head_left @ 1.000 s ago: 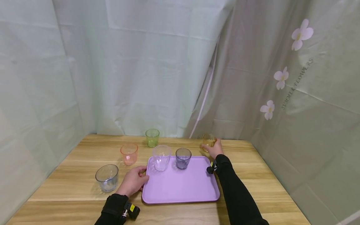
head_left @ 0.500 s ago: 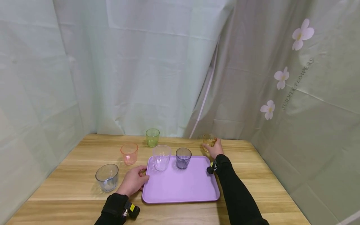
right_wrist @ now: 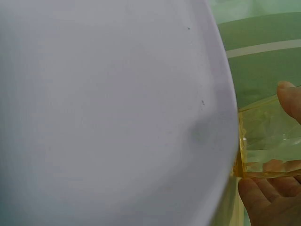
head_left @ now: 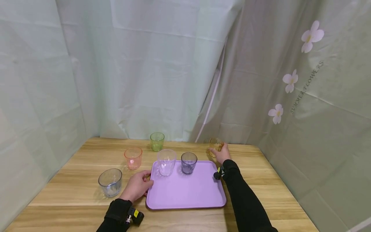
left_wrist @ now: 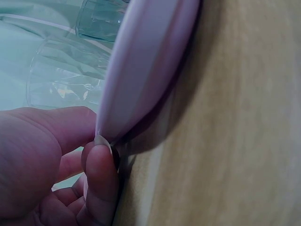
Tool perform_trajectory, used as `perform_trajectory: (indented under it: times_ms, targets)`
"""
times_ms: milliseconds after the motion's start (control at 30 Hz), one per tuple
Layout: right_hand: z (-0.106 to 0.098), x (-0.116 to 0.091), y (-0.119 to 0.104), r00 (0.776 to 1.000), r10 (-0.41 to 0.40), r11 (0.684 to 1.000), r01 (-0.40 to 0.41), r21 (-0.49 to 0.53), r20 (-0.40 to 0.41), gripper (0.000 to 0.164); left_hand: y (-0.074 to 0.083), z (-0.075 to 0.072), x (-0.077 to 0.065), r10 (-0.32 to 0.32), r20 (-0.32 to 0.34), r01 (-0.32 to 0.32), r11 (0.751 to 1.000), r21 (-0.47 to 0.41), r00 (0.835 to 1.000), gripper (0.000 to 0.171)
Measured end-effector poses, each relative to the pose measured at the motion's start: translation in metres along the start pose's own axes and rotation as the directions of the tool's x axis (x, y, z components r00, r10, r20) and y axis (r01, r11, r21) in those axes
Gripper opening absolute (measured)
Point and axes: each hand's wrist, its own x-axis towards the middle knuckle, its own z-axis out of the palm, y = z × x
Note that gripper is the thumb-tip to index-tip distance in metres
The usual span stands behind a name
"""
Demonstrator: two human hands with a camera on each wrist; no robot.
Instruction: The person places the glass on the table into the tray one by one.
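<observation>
My left hand (head_left: 137, 187) pinches the left rim of a purple tray (head_left: 185, 196), thumb on top and fingers curled under the edge in the left wrist view. Beyond the tray's far right corner, my right hand (head_left: 222, 154) grips a yellow glass cup (head_left: 215, 145) that stands upright on the table. The right wrist view shows the thumb on one side of this yellow cup (right_wrist: 270, 136) and fingers on the other. On the tray's back left part stand a clear cup (head_left: 166, 164) and, beside it, a dark grey-purple cup (head_left: 188, 164).
Left of the tray, a clear bluish-grey cup (head_left: 110, 183) and a pink-orange cup (head_left: 133, 159) stand on the wooden table (head_left: 72, 193). Farther back is a green cup (head_left: 157, 142). Pale curtains (head_left: 150, 80) hang along the table's back and sides.
</observation>
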Motion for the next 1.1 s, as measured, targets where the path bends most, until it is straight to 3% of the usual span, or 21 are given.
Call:
perform_trajectory:
  times_ms: [433,1100]
  targets:
    - [-0.013,-0.003,-0.009,0.999,-0.053,0.999,0.053,0.002,-0.013,0.095,0.002,-0.002,0.002,0.017,-0.002,-0.017,1.0,0.013,1.0,0.056]
    - [-0.032,-0.03,-0.017,0.994,-0.107,0.994,0.107,-0.014,-0.037,0.089,-0.001,0.0,0.003,0.022,0.012,-0.022,0.999,0.024,1.0,0.057]
